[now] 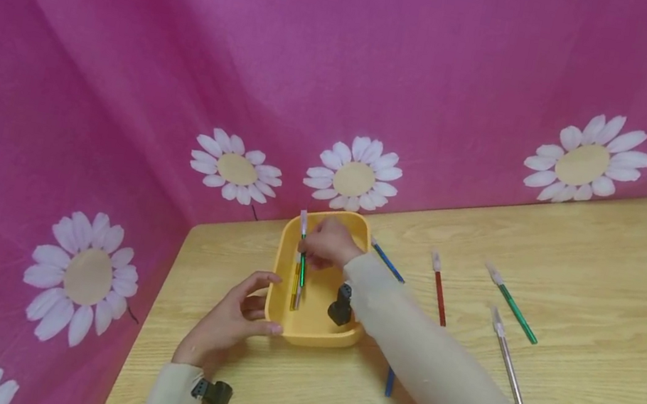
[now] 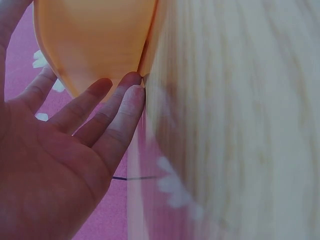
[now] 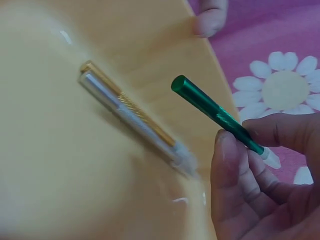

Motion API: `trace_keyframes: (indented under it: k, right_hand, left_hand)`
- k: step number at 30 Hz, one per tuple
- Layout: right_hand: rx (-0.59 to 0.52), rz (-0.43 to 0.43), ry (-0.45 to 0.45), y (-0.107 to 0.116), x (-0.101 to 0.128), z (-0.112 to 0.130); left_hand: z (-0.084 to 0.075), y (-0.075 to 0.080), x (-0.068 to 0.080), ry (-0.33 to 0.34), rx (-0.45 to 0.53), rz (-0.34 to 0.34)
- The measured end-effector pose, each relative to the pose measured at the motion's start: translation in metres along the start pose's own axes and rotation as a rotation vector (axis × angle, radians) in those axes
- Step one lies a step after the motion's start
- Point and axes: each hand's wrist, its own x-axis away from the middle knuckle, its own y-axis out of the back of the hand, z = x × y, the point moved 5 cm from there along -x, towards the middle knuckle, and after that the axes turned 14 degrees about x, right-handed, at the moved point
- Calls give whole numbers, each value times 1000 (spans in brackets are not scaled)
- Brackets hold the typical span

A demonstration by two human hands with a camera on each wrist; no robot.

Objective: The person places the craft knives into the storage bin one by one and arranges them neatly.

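A yellow plastic tray (image 1: pixel 309 338) stands on the table near the curtain. Inside it, my right hand (image 1: pixel 328 242) pinches a green craft knife (image 3: pixel 197 98) between thumb and fingers, close to its clear-capped tip. The held knife is tilted above the tray floor in the right wrist view. Below it, a gold craft knife (image 3: pixel 145 116) and a silver craft knife (image 3: pixel 117 111) lie side by side along the tray wall. My left hand (image 1: pixel 235 316) touches the tray's left side with fairly straight fingers, its thumb by the near corner.
Right of the tray on the wooden table (image 1: pixel 611 339) lie a blue craft knife (image 1: pixel 389 262), a red one (image 1: pixel 440 291), another green one (image 1: pixel 515 308) and another silver one (image 1: pixel 508 361). A blue end (image 1: pixel 390 383) shows below my right sleeve. A pink flowered curtain (image 1: pixel 465 97) hangs behind.
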Motion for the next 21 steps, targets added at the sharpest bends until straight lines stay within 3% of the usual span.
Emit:
trace_keyframes:
  k: [10,21]
  right_hand:
    - [1,5,-56,-8,-9,-16]
    - [188,-9,-94,-14,-13,-21]
  left_hand:
    - [-2,1,-1,-25,-5,35]
    - [-1,0,-2,-25,-14,35]
